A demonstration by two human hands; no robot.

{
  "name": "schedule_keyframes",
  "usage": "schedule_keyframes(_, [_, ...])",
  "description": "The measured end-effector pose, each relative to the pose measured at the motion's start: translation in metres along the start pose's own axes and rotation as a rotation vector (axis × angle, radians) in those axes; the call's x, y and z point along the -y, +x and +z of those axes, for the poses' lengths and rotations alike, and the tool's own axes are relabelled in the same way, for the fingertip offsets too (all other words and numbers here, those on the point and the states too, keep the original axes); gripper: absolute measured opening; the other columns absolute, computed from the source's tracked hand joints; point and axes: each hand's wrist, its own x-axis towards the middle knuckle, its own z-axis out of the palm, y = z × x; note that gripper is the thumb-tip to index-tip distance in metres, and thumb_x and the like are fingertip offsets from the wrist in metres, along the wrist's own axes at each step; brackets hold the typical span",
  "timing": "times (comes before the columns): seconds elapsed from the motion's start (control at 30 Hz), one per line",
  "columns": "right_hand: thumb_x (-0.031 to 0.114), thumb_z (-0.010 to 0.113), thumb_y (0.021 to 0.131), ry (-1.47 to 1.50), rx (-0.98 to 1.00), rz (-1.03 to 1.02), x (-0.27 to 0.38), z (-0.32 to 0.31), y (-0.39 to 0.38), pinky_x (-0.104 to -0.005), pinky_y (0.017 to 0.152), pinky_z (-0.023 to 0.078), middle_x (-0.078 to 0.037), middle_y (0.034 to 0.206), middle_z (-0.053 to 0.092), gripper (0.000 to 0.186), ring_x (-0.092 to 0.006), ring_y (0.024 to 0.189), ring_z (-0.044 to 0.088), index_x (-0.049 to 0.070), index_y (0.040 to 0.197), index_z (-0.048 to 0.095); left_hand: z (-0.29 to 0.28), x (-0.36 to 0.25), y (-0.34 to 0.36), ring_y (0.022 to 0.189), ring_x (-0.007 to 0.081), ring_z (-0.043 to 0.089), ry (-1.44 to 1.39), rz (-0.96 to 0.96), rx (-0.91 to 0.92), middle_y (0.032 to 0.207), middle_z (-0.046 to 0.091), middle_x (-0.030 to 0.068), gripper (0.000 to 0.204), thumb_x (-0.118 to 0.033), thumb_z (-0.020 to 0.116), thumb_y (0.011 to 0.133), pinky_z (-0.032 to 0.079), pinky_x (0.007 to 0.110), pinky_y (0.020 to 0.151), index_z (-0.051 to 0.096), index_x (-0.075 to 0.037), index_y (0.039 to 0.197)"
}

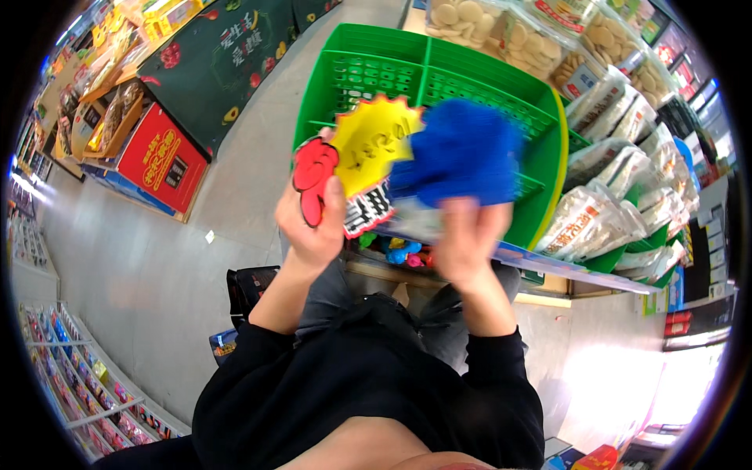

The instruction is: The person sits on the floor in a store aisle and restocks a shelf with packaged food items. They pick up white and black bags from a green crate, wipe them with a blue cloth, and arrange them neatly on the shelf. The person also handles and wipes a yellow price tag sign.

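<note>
Between my two hands, over a green divided plastic crate [446, 59], are a price sign and a cloth. My left hand [309, 223] is closed on the yellow burst-shaped price sign [372, 141], with its thumb on the red rounded part at the sign's left. My right hand [470, 243] grips a bright blue cloth [466, 153], smeared by motion. The cloth's left edge overlaps the right side of the sign. Several of the crate's compartments show perforated floors behind my hands.
Bagged goods [595, 219] fill green bins to the right of the crate. Clear tubs of round biscuits [533, 43] stand behind it. A red carton [160, 157] and a dark display stand [227, 70] are at the left. Small colourful toys [403, 251] lie below my hands.
</note>
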Motion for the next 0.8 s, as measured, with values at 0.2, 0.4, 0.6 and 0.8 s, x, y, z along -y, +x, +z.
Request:
schedule_keyframes(0.2, [0.022,0.075,0.068,-0.202,0.128,0.055,-0.005,0.028,0.009,-0.0407,0.074,0.038,-0.014,0.096,0.052,0.047,-0.0337,0.086,0.051,0.004,0.102,0.05,0.025,-0.006,-0.037,0.121,0.0257,0.047,-0.743,-0.726,0.022,0.132,0.048,0.0146,0.053,-0.033,0.036,0.091,0.037,0.039,0.102,0.039,0.0,0.132])
schedule_keyframes(0.4, [0.019,0.069,0.076,-0.542,0.096,0.219,-0.025,-0.003,0.005,-0.0428,0.061,0.05,-0.015,0.091,0.049,0.037,-0.0356,0.076,0.059,0.006,0.103,0.048,0.034,-0.026,-0.023,0.105,0.0202,0.058,-1.117,-0.816,-0.143,0.116,0.058,0.0109,0.032,-0.016,0.044,0.091,0.045,0.036,0.094,0.051,0.002,0.116])
schedule_keyframes(0.6, [0.011,0.075,0.076,-0.281,-0.511,0.255,-0.031,-0.042,-0.005,-0.0297,0.061,0.048,-0.012,0.083,0.056,0.032,-0.0219,0.07,0.057,0.0,0.098,0.055,0.022,0.002,-0.047,0.108,0.0265,0.058,-0.346,-0.144,0.208,0.124,0.053,0.0184,0.046,-0.026,0.037,0.092,0.045,0.04,0.095,0.043,0.003,0.127])
schedule_keyframes(0.8, [0.02,0.07,0.079,-0.408,0.17,0.189,-0.018,-0.041,0.0,-0.042,0.058,0.048,-0.016,0.087,0.057,0.037,-0.0344,0.073,0.061,0.003,0.104,0.05,0.052,-0.048,-0.015,0.117,0.0282,0.05,-1.421,-0.633,0.269,0.133,0.046,0.0181,0.056,-0.034,0.038,0.092,0.04,0.042,0.099,0.033,0.001,0.136])
